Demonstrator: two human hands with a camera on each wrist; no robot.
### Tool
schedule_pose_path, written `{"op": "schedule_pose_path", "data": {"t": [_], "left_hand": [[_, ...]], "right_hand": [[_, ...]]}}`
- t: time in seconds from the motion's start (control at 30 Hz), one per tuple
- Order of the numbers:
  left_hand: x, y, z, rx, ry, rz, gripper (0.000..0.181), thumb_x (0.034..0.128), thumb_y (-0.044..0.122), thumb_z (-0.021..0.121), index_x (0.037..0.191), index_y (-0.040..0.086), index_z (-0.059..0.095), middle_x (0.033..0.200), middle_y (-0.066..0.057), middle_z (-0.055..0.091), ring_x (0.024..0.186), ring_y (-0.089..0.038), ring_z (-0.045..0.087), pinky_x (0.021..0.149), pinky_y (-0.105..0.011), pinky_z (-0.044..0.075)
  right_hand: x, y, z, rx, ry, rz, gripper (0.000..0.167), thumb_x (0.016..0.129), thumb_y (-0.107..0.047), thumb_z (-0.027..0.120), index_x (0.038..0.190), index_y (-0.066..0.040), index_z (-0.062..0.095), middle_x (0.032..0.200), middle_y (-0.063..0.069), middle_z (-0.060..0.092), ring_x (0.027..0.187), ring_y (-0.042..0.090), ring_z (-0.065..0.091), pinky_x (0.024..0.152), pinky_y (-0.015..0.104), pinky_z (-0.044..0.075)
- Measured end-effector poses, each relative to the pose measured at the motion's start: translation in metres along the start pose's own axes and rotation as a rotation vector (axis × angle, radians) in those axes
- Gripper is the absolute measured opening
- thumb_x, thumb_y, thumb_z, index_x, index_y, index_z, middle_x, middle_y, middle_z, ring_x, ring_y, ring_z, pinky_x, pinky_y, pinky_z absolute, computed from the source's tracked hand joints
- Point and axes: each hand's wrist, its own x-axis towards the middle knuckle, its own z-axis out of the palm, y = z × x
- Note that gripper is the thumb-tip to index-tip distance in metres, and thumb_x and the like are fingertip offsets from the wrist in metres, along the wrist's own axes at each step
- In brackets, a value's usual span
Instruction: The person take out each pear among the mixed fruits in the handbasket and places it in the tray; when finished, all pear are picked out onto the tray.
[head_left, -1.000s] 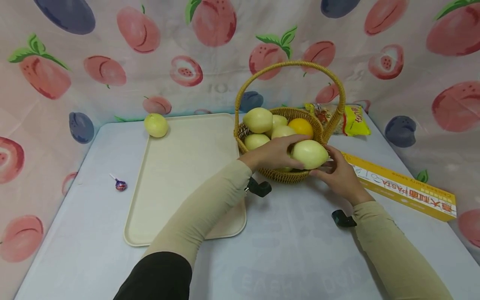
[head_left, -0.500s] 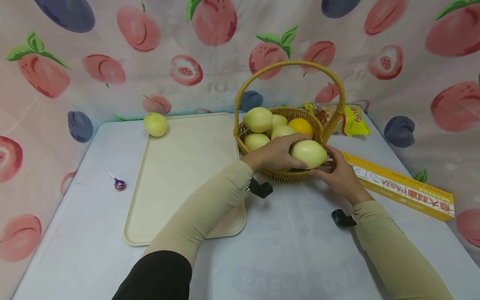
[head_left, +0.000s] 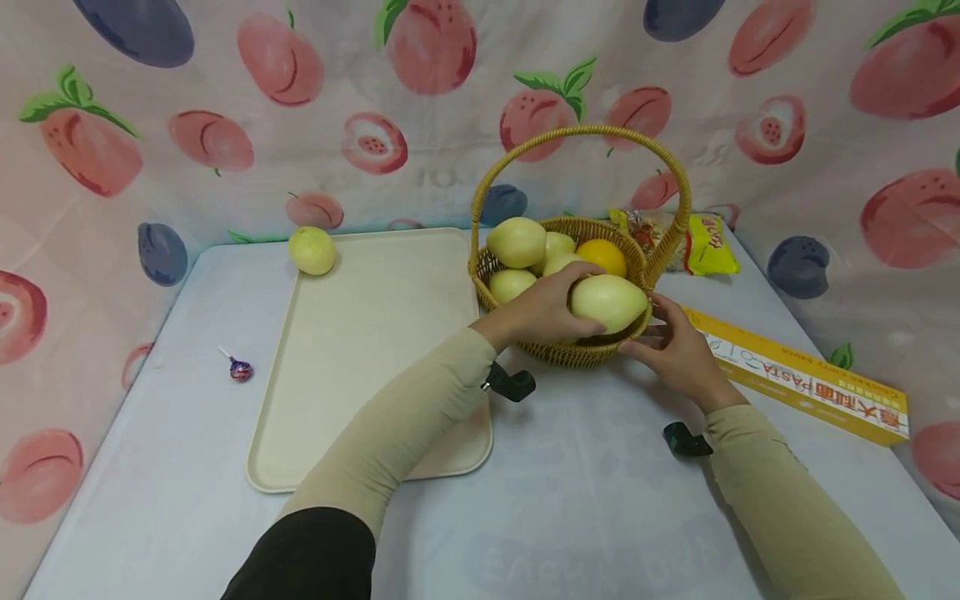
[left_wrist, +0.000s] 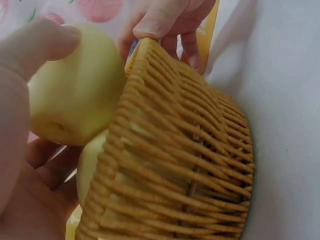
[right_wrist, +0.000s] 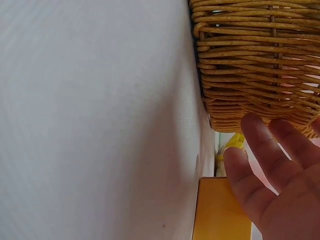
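Note:
My left hand grips a pale yellow-green melon at the front right rim of the wicker basket. The left wrist view shows the thumb over the melon and the other fingers beneath it, partly hidden. My right hand is at the basket's right side. Its thumb rests on the rim and its fingers lie along the outer wall, as the left wrist view shows. Several similar melons and an orange fill the basket, partly covered by my left hand.
A beige tray lies left of the basket, with a yellow-green round fruit at its far left corner. A wrapped lollipop is further left. A yellow pasta box and a snack bag lie to the right.
My left hand has shifted the melon slightly left and toward the basket's inside, showing more of the front right rim. My right hand has barely moved.

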Motion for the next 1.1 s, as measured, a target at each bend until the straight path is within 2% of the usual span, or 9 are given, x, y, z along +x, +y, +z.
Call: {"op": "schedule_pose_path", "data": {"t": [0.23,0.33,0.47,0.6,0.83,0.97,1.1], "left_hand": [[-0.01,-0.004,-0.008,-0.102,0.01,-0.037,0.083,0.0895,0.035,0.074,0.154,0.018,0.025,0.144,-0.009,0.044,0.118,-0.016,0.053,0.092,-0.031,0.049],[-0.013,-0.007,-0.012,-0.101,0.018,-0.016,0.087,0.0898,0.034,0.073,0.158,0.018,0.022,0.147,-0.01,0.042,0.12,-0.017,0.052,0.093,-0.031,0.048],[-0.018,-0.011,-0.02,-0.084,0.045,0.009,0.084,0.089,0.031,0.073,0.158,0.015,0.028,0.146,-0.007,0.045,0.115,-0.018,0.055,0.092,-0.033,0.049],[-0.025,-0.014,-0.026,-0.079,0.082,-0.018,0.08,0.0869,0.031,0.074,0.155,0.015,0.035,0.143,-0.006,0.047,0.112,-0.02,0.056,0.092,-0.035,0.049],[-0.033,-0.021,-0.031,-0.105,0.106,-0.055,0.083,0.0861,0.029,0.073,0.154,0.008,0.031,0.147,-0.01,0.042,0.117,-0.019,0.052,0.096,-0.036,0.047],[-0.037,-0.022,-0.033,-0.104,0.108,-0.099,0.084,0.0857,0.032,0.073,0.155,0.012,0.029,0.147,-0.01,0.042,0.117,-0.02,0.052,0.096,-0.038,0.046],[-0.04,-0.024,-0.034,-0.102,0.112,-0.117,0.084,0.0852,0.035,0.073,0.154,0.017,0.03,0.146,-0.009,0.044,0.117,-0.02,0.052,0.096,-0.039,0.046]], "right_hand": [[0.0,-0.001,0.0,0.002,-0.01,0.009,0.095,0.092,-0.041,0.073,0.161,-0.014,0.013,0.153,0.025,0.034,0.125,0.045,0.049,0.1,0.061,0.042],[-0.001,-0.001,0.0,0.0,-0.014,0.015,0.096,0.092,-0.041,0.073,0.162,-0.015,0.012,0.154,0.025,0.033,0.126,0.045,0.048,0.101,0.061,0.041],[-0.001,-0.002,0.0,-0.001,-0.018,0.027,0.098,0.092,-0.042,0.072,0.162,-0.015,0.01,0.155,0.025,0.031,0.128,0.046,0.047,0.102,0.062,0.04],[0.0,-0.003,0.0,-0.003,-0.02,0.039,0.099,0.091,-0.045,0.073,0.162,-0.016,0.009,0.156,0.025,0.03,0.129,0.045,0.046,0.102,0.062,0.04],[0.001,-0.002,0.0,0.016,-0.032,0.058,0.099,0.091,-0.043,0.073,0.162,-0.017,0.009,0.156,0.024,0.029,0.129,0.045,0.046,0.102,0.062,0.04],[0.001,-0.002,0.0,0.025,-0.037,0.065,0.1,0.091,-0.043,0.073,0.162,-0.019,0.008,0.157,0.023,0.029,0.129,0.044,0.046,0.102,0.061,0.041],[0.002,-0.003,0.0,0.023,-0.041,0.07,0.1,0.091,-0.044,0.073,0.162,-0.02,0.008,0.157,0.023,0.028,0.129,0.044,0.046,0.102,0.061,0.041]]}}
